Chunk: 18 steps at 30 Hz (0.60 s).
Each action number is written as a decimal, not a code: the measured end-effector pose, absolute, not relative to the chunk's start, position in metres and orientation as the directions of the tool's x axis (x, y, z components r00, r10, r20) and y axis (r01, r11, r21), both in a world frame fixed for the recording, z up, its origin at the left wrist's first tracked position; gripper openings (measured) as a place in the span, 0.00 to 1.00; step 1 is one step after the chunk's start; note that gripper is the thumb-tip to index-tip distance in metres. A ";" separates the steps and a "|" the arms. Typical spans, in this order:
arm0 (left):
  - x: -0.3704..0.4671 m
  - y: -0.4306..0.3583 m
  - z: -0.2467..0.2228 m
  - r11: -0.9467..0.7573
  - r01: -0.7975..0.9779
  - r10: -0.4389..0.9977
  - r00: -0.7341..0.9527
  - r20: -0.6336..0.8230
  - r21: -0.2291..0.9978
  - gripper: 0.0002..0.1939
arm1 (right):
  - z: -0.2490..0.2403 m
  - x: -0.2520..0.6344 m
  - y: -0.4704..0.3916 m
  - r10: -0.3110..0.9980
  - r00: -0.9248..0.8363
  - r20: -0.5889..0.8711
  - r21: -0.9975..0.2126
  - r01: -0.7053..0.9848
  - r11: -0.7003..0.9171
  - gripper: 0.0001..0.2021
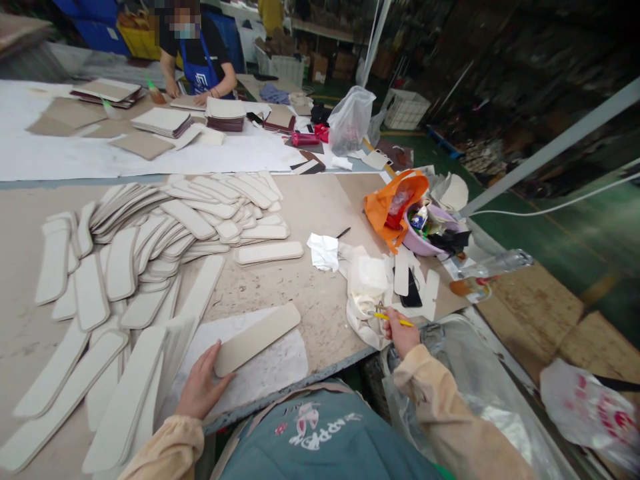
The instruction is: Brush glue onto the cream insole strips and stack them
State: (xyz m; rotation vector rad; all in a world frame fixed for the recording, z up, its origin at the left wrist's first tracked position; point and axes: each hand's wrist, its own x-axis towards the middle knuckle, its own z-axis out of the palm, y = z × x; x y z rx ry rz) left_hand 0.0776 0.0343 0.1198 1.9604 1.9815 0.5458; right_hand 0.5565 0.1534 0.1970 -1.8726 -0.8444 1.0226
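A beige, round-ended strip (260,339) lies slantwise on a white sheet (287,357) at the table's front edge. My left hand (203,383) grips its near-left end, with the thumb along the lower edge and the fingers at the other side. In my right hand (400,330) is a slim yellow-handled brush (400,321), pinched between thumb and fingers. Its far end is over an open white pot (363,308) covered in whitish material; whether it touches the contents I cannot tell.
A heap of pale strips (145,250) spreads over the table's left. Right of the pot lie a black phone (413,293), a purple basin (425,245), an orange bag (393,203) and a bottle (493,265). Across the table a person (200,67) handles stacked sheets (163,122).
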 end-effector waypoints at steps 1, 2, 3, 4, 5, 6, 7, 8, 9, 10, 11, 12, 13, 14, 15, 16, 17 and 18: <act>0.077 0.035 0.120 -0.003 0.887 0.999 -0.022 0.048 0.462 0.37 | 0.200 0.557 0.152 0.836 0.438 -0.331 -0.881 0.175 -0.440 0.21; 0.077 0.035 0.120 -0.003 0.890 0.999 -0.018 0.043 0.456 0.38 | 0.204 0.557 0.150 0.838 0.433 -0.333 -0.879 0.178 -0.442 0.21; 0.077 0.034 0.120 -0.005 0.894 0.999 -0.014 0.039 0.449 0.38 | 0.209 0.558 0.149 0.839 0.431 -0.333 -0.879 0.179 -0.441 0.21; 0.077 0.034 0.120 -0.008 0.896 0.999 -0.008 0.035 0.443 0.38 | 0.213 0.558 0.149 0.841 0.430 -0.328 -0.881 0.181 -0.437 0.21; 0.077 0.034 0.120 -0.010 0.898 0.999 -0.005 0.032 0.440 0.38 | 0.216 0.558 0.149 0.846 0.429 -0.317 -0.884 0.189 -0.428 0.21; 0.077 0.034 0.119 -0.010 0.898 0.999 -0.006 0.034 0.439 0.38 | 0.219 0.557 0.151 0.851 0.429 -0.303 -0.886 0.202 -0.417 0.21; 0.077 0.033 0.118 -0.008 0.898 0.999 -0.009 0.037 0.441 0.38 | 0.221 0.557 0.153 0.856 0.430 -0.288 -0.888 0.215 -0.406 0.21; 0.077 0.033 0.117 -0.007 0.896 0.999 -0.012 0.039 0.444 0.38 | 0.222 0.555 0.156 0.860 0.431 -0.274 -0.890 0.225 -0.396 0.21; 0.077 0.034 0.116 -0.006 0.893 0.999 -0.014 0.041 0.449 0.38 | 0.222 0.554 0.159 0.862 0.432 -0.265 -0.893 0.228 -0.388 0.21; 0.077 0.034 0.116 -0.003 0.890 0.999 -0.016 0.039 0.457 0.38 | 0.221 0.552 0.162 0.862 0.434 -0.262 -0.896 0.222 -0.384 0.22; 0.077 0.034 0.115 0.002 0.885 0.999 -0.019 0.033 0.465 0.39 | 0.219 0.550 0.165 0.859 0.438 -0.265 -0.900 0.209 -0.384 0.22; 0.077 0.034 0.116 0.011 0.881 1.000 -0.023 0.021 0.474 0.39 | 0.218 0.548 0.166 0.854 0.446 -0.269 -0.902 0.194 -0.385 0.23; 0.077 0.034 0.117 0.023 0.875 1.000 -0.029 0.005 0.483 0.39 | 0.216 0.547 0.167 0.848 0.454 -0.272 -0.903 0.184 -0.388 0.24; 0.078 0.034 0.118 0.040 0.869 0.999 -0.038 -0.013 0.492 0.39 | 0.216 0.547 0.166 0.842 0.466 -0.271 -0.902 0.181 -0.391 0.24; 0.079 0.033 0.121 0.059 0.863 0.998 -0.049 -0.032 0.502 0.40 | 0.216 0.548 0.164 0.836 0.480 -0.265 -0.902 0.183 -0.390 0.24; 0.081 0.032 0.124 0.076 0.856 0.997 -0.058 -0.052 0.512 0.40 | 0.216 0.551 0.161 0.833 0.493 -0.251 -0.904 0.189 -0.384 0.24; 0.082 0.031 0.127 0.094 0.845 0.995 -0.067 -0.070 0.526 0.41 | 0.216 0.556 0.157 0.830 0.509 -0.227 -0.910 0.192 -0.367 0.23; 0.084 0.030 0.130 0.109 0.834 0.994 -0.075 -0.085 0.540 0.42 | 0.216 0.561 0.155 0.833 0.513 -0.207 -0.920 0.189 -0.345 0.21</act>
